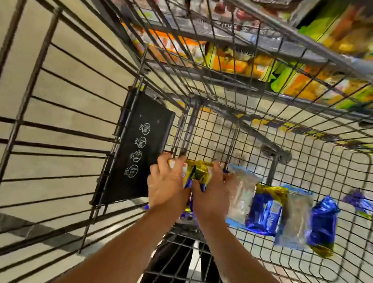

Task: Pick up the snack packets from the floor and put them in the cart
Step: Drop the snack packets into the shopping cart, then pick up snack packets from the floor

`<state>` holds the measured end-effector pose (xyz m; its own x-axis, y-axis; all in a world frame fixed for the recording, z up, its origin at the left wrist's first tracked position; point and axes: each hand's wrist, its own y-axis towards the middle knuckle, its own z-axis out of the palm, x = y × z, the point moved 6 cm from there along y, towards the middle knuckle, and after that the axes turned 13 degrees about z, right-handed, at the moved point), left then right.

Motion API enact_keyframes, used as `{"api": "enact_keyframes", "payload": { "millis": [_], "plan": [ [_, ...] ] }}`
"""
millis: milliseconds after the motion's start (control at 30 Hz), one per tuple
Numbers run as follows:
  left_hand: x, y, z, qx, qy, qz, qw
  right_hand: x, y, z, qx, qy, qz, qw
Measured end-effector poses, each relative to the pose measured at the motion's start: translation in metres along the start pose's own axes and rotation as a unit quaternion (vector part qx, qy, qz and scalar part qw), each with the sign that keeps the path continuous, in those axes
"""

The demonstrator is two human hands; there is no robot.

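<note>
A blue and yellow snack packet [196,175] is held by the left hand [167,184] and right hand [212,193] inside the cart [302,139]; its label is blurred. More packets [265,209] lie beside it.

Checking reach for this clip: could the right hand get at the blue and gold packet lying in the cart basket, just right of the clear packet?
Probably yes. The right hand is already inside the cart, and only the clear packet lies between it and the blue and gold packet. But both hands grip packets.
</note>
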<state>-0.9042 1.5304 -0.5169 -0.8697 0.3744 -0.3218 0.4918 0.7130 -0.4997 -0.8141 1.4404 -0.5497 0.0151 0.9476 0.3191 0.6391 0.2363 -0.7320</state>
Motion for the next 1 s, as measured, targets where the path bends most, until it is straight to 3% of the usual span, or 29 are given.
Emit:
{"api": "enact_keyframes", "payload": {
  "millis": [200, 500, 633, 833, 1000],
  "plan": [
    [0.008, 0.000, 0.008, -0.017, 0.007, 0.028, 0.999, -0.003, 0.002, 0.014, -0.028, -0.004, -0.010, 1.000],
    [0.014, -0.017, 0.016, -0.011, -0.033, 0.082, 0.996, -0.010, -0.009, 0.019, 0.026, 0.049, -0.010, 0.998],
    [0.017, -0.018, 0.011, -0.017, -0.050, 0.067, 0.996, -0.006, -0.006, 0.013, 0.027, 0.047, -0.010, 0.999],
    [0.009, -0.044, -0.030, -0.051, -0.073, 0.055, 0.995, -0.001, -0.022, -0.044, -0.015, 0.053, -0.011, 0.998],
    [-0.013, -0.072, -0.092, -0.072, -0.032, 0.077, 0.994, 0.012, -0.056, -0.125, -0.079, 0.086, -0.027, 0.993]
  ]
}}
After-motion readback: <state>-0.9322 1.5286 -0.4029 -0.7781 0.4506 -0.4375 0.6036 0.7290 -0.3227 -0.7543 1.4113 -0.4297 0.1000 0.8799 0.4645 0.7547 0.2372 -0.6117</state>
